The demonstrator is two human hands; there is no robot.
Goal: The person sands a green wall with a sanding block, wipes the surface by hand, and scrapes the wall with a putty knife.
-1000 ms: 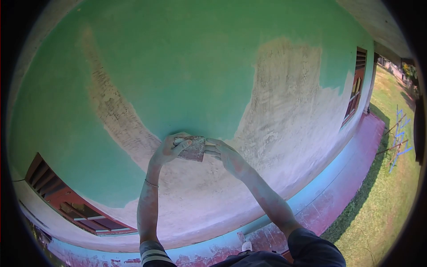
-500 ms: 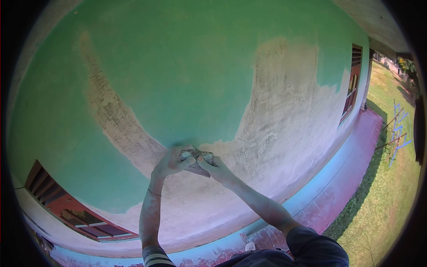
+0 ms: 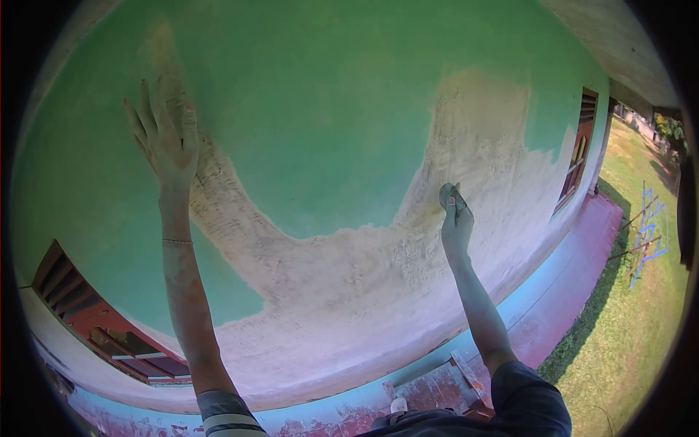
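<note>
My left hand (image 3: 173,149) is raised at the upper left, its fingers spread over the strip of bare plaster (image 3: 229,200) on the wall. At the right, my right hand (image 3: 457,231) is closed round a small dark grey flat piece (image 3: 446,194), whose exact kind I cannot tell. The piece's upper end sticks out above my fingers and overlaps the large pale plaster patch (image 3: 484,120). Between my arms stretches the green painted wall (image 3: 328,131), with a ragged paint edge where it meets the pale plaster.
Red-brown shuttered windows stand at the lower left (image 3: 109,328) and far right (image 3: 579,146). A pink and blue ledge (image 3: 553,291) runs along the wall's foot. Grass (image 3: 619,342) lies beyond, with a blue and brown rack (image 3: 646,233) on it.
My hands, together on the grey piece before, have parted. The left has let go and risen to the upper left, fingers spread; the right has moved up and right with the piece.
</note>
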